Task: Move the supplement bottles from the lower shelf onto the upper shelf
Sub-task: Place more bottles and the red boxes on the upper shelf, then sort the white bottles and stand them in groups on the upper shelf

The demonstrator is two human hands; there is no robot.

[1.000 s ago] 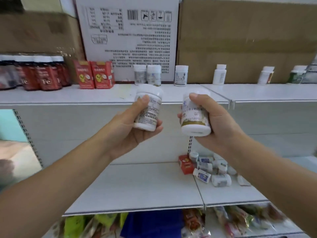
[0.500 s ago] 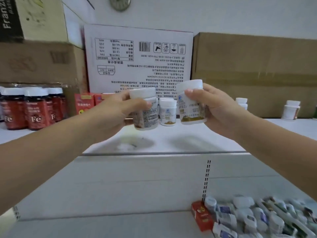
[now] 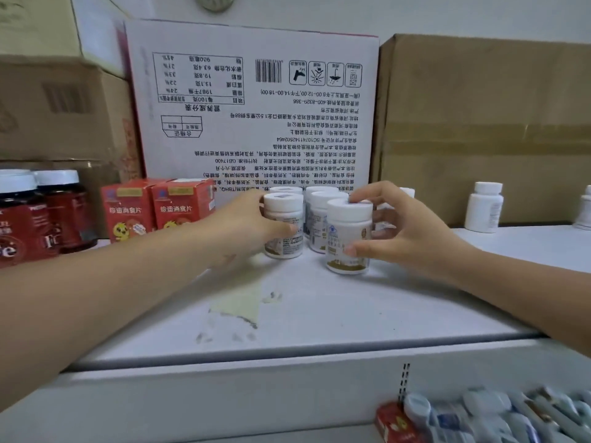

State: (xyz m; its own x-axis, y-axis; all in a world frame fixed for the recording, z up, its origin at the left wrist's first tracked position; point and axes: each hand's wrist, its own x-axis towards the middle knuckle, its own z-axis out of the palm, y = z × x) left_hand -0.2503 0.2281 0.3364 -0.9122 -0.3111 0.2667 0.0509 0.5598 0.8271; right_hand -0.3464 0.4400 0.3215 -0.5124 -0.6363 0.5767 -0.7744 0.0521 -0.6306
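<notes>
Two white supplement bottles stand on the white upper shelf. My left hand grips the left bottle from its left side, thumb across the label. My right hand holds the right bottle, fingertips on the cap and thumb low on the side. Right behind them, two or three similar white bottles stand in a cluster. A heap of more supplement bottles lies on the lower shelf at the bottom right.
Two red boxes and dark red jars stand left of the cluster. A white printed carton and a brown cardboard box back the shelf. A lone white bottle stands to the right. A red box lies below.
Both hands carried their bottles up from in front of the shelf edge and set them down on the upper shelf in front of the standing bottles. The view rose and moved closer.
</notes>
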